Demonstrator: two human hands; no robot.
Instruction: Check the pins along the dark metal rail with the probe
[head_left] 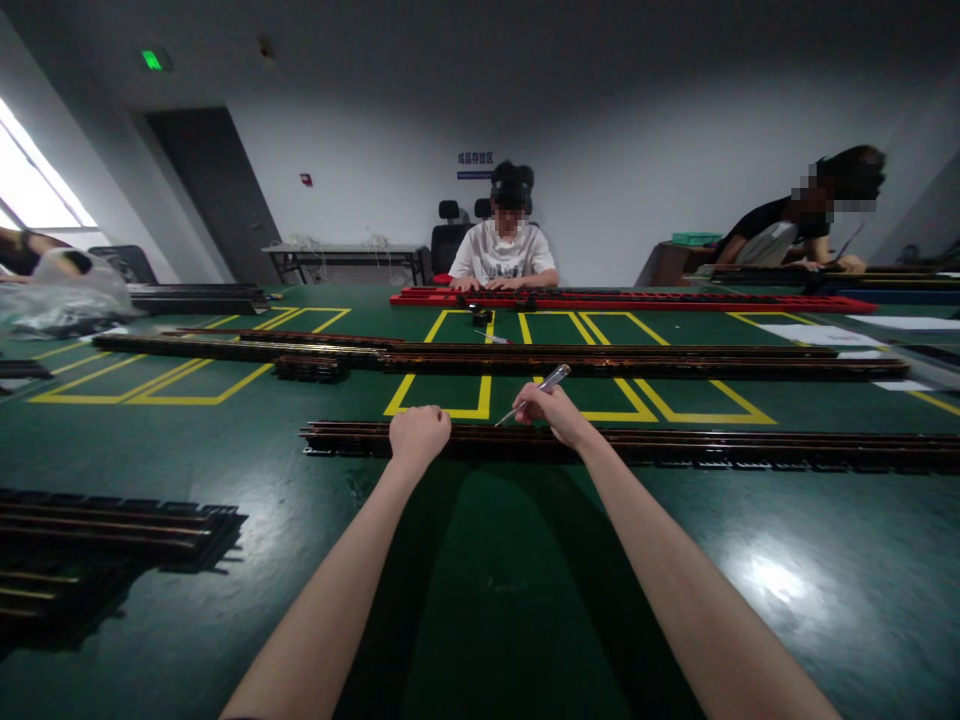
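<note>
A long black rail (pixel 720 446) with copper-coloured strips along it lies across the green table in front of me. My left hand (pixel 420 436) is closed over the rail near its left end, its fingertips hidden behind the knuckles. In my right hand (pixel 551 408) is a slim screwdriver (pixel 556 377) with a pale, shiny handle, gripped between thumb and fingers. Its thin shaft slants down to the left, and the tip is at the rail between my two hands; whether it touches is too small to tell.
Beyond my hands, more dark rails (pixel 645 362) lie across the table (pixel 300 620) among yellow tape outlines. Several rails (pixel 112 530) are at the near left. Opposite, a person (pixel 506 250) rests both hands by a red rail (pixel 637 299); another person (pixel 802 225) leans over at far right.
</note>
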